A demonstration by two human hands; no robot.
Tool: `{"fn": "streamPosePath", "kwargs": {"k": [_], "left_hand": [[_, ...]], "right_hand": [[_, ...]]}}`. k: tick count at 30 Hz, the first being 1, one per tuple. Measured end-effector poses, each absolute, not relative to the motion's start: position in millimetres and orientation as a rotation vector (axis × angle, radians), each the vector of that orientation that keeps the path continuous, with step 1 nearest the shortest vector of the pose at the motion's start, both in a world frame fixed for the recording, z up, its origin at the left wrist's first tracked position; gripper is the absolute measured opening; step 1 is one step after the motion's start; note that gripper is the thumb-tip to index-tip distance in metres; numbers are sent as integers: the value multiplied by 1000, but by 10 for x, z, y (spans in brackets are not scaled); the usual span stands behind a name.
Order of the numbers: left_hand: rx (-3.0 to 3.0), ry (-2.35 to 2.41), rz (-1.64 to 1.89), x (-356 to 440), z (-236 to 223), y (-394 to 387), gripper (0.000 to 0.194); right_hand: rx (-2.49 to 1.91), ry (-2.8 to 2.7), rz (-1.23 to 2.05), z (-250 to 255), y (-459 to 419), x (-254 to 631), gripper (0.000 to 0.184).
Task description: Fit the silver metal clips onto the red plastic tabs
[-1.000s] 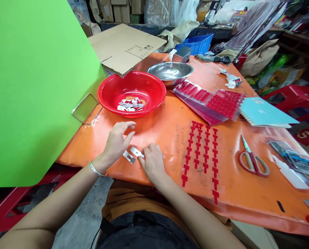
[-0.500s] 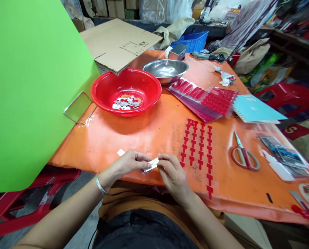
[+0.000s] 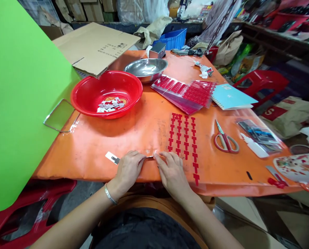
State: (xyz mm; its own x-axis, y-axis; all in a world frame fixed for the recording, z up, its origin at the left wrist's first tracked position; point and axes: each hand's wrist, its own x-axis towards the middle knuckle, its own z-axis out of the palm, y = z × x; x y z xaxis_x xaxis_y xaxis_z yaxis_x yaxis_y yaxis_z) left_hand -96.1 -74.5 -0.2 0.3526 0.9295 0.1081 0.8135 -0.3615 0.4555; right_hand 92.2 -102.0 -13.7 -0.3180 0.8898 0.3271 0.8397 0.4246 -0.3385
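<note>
My left hand (image 3: 128,169) and right hand (image 3: 171,169) pinch a thin silver strip (image 3: 149,157) at the orange bench's (image 3: 92,152) near edge; a slack grip could drop it or disturb the red T-shaped tabs (image 3: 182,145).

Orange table (image 3: 133,138), seemingly plastic-covered, red basin (image 3: 106,83), scissors (image 3: 227,145)

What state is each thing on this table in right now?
Left hand, palm down, fingertips at a metal strip
Right hand, palm down, fingertips at its other end
Red bowl, upright, metal pieces inside
Steel bowl, upright
Scissors, closed
Notebook, closed
Cardboard sheet, flat, overhanging the red bowl
Red T-pieces, laid in rows
</note>
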Motion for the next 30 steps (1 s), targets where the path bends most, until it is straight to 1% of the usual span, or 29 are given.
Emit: {"fn": "streamPosePath", "kwargs": {"k": [6,9,11,13,14,16,17,18,20,24,30], "left_hand": [[2400,1536,581,-979,-89,-773,19],[2408,1540,576,-988,-115,-764,20],[2362,1540,546,-993,-103,-743,20],[2253,1519,560,-993,-68,-718,20],[2166,1499,584,-989,-46,-706,20],[1936,1449,643,-966,-1,-683,19],[1812,1420,664,-944,17,-671,18],[1695,1386,679,-913,30,-657,16],[1474,1293,723,-824,42,-624,14],[1147,1078,787,-572,25,-550,9],[1057,1077,774,-248,-99,-441,3]], "right_hand": [[-1469,-2341,45,-211,-1002,773,36],[-1457,-2334,76,-215,-983,779,36],[-1445,-2242,192,-184,-961,834,35],[-1441,-2016,368,-133,-941,952,32],[-1454,-1877,466,-105,-936,1031,29],[-1510,-1658,640,-59,-938,1203,15],[-1546,-1609,702,-44,-946,1279,8],[-1579,-1601,748,-36,-959,1338,6],[-1622,-1656,791,-41,-994,1391,10],[-1670,-1742,785,-86,-1043,1285,11],[-1807,-1874,776,-69,-947,1166,12]]}}
